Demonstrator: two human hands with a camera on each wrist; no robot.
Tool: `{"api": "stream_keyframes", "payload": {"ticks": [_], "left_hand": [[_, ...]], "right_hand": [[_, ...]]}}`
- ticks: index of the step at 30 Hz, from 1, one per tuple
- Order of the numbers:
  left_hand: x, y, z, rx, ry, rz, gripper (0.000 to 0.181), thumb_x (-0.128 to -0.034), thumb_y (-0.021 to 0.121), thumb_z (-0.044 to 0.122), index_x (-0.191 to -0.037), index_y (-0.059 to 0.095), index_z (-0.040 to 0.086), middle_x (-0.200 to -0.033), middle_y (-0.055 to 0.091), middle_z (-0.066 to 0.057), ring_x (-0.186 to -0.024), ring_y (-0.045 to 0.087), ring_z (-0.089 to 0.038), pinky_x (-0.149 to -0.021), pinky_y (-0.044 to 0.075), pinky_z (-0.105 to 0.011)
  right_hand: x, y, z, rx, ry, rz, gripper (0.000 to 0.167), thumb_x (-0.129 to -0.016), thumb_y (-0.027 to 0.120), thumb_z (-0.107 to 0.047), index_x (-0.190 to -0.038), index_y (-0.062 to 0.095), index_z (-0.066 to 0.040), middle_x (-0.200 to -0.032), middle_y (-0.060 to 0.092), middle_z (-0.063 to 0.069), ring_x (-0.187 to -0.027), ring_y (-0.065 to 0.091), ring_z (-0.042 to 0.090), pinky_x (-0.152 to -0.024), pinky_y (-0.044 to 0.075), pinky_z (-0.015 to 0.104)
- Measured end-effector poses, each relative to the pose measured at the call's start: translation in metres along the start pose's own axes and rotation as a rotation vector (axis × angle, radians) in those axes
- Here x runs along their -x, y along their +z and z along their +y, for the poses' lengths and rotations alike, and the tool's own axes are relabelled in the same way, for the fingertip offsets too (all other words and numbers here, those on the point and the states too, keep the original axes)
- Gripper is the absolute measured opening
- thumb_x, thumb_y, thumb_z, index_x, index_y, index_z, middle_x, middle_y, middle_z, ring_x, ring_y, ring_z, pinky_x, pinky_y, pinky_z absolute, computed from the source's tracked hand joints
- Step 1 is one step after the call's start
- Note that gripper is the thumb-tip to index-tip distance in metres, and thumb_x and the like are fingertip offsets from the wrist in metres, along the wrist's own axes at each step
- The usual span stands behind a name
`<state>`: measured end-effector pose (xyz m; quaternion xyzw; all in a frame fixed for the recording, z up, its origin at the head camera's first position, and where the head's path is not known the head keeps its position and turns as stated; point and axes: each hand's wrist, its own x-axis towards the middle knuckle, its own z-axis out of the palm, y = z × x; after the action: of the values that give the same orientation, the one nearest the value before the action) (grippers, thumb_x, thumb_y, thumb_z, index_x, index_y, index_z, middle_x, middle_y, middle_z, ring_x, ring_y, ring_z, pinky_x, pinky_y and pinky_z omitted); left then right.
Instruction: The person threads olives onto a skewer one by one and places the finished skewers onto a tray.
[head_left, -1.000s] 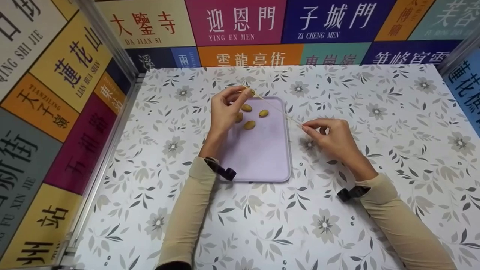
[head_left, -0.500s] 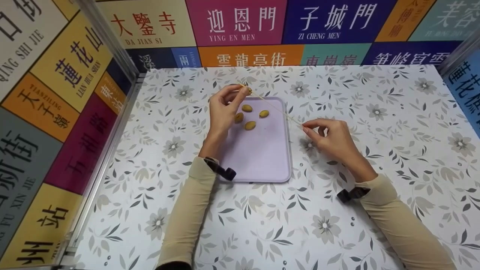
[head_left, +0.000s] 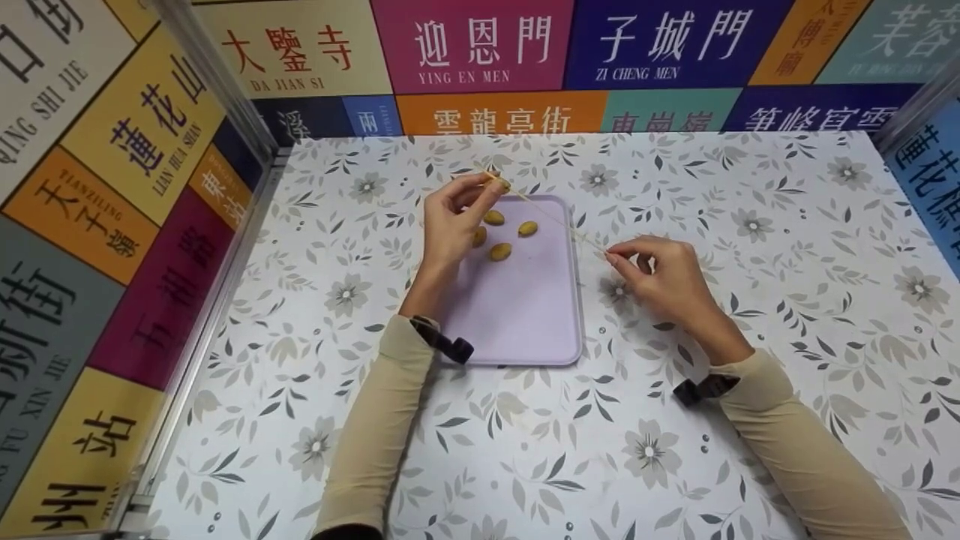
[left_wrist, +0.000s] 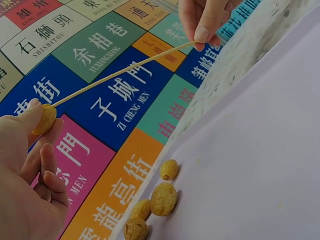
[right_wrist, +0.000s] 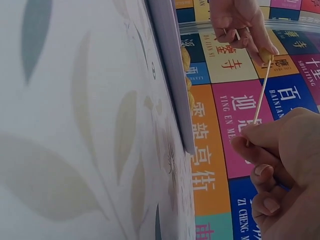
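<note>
Before you is the worktop (head_left: 540,457), printed with grey leaves and flowers, and on it lies the pale purple tray (head_left: 525,322). Your left hand (head_left: 454,217) is raised over the far left part of the tray and pinches one yellow-brown fruit (left_wrist: 46,119) between thumb and finger. Your right hand (head_left: 664,274) is to the right of the tray, above the worktop, and pinches the thin stick (left_wrist: 123,74) near its end. The two hands are well apart, and the stick goes in a slant line between them. Its other end meets the held fruit; how deep it enters, I cannot tell. The stick seems very light and rather stiff, but it can probably bend or snap under sideways force, so a grip closer to the fruit would be safer for pushing. Four loose fruits (head_left: 500,251) lie in the far half of the tray. They look light, firm and slightly wrinkled, perhaps a little slippery; better you take them by the sides, with fingertips away from the stick's line.
</note>
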<state>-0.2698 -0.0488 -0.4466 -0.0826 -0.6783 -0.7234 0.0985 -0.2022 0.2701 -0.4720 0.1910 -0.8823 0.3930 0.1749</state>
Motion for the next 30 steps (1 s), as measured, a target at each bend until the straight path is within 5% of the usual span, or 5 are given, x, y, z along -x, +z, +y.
{"api": "stream_keyframes", "payload": {"ticks": [11, 30], "left_hand": [[-0.0039, -0.0022, -0.0002, 0.034, 0.049, -0.072, 0.020, -0.0978, 0.084, 0.020, -0.115, 0.082, 0.010, -0.108, 0.085, -0.005, -0.079, 0.075, -0.017, -0.054, 0.042, -0.022], [0.0010, 0.0018, -0.0020, -0.024, -0.004, -0.135, 0.021, -0.0969, 0.085, 0.028, -0.115, 0.083, 0.017, -0.103, 0.084, -0.003, -0.080, 0.076, -0.021, -0.050, 0.037, -0.022]], "right_hand": [[0.0000, 0.0017, 0.0001, -0.036, -0.031, 0.022, 0.007, -0.095, 0.084, -0.009, -0.101, 0.088, -0.008, -0.076, 0.075, 0.002, -0.060, 0.049, 0.008, -0.057, 0.035, 0.016], [0.0035, 0.0067, 0.0012, -0.046, -0.044, 0.010, 0.009, -0.095, 0.084, -0.008, -0.103, 0.087, -0.008, -0.077, 0.075, 0.002, -0.061, 0.049, 0.008, -0.057, 0.036, 0.016]]}}
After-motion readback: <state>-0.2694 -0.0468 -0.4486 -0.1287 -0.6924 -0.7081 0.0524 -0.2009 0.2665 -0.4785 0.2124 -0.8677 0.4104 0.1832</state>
